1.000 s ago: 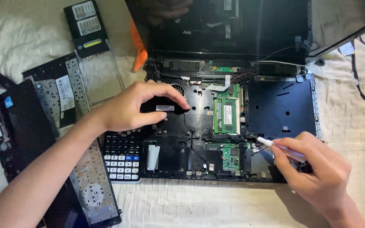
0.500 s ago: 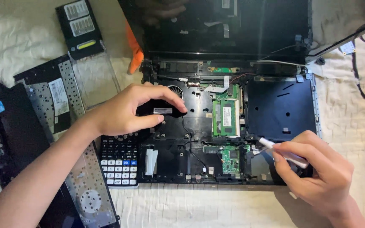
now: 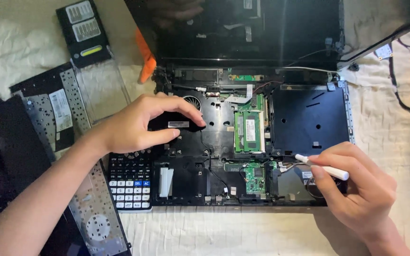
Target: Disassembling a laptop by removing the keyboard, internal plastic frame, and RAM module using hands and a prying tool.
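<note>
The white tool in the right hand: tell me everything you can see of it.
The white tool is a slim, pen-like stick, plain white and probably plastic. It lies nearly level, slanting down to the right. The right hand pinches it pen-style, and its far end is hidden in the hand. The rounded tip points left at the wires by the small green board inside the open laptop base. Whether the tip touches them is unclear.

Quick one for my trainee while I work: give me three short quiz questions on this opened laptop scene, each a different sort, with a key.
1. True or false: the right hand holds a white pen-like tool.
2. What lies under the laptop base's left edge? A) calculator B) mug C) phone
3. Fill in: the left hand rests on a small ____ part.

Key: 1 true; 2 A, the calculator; 3 black.
</note>
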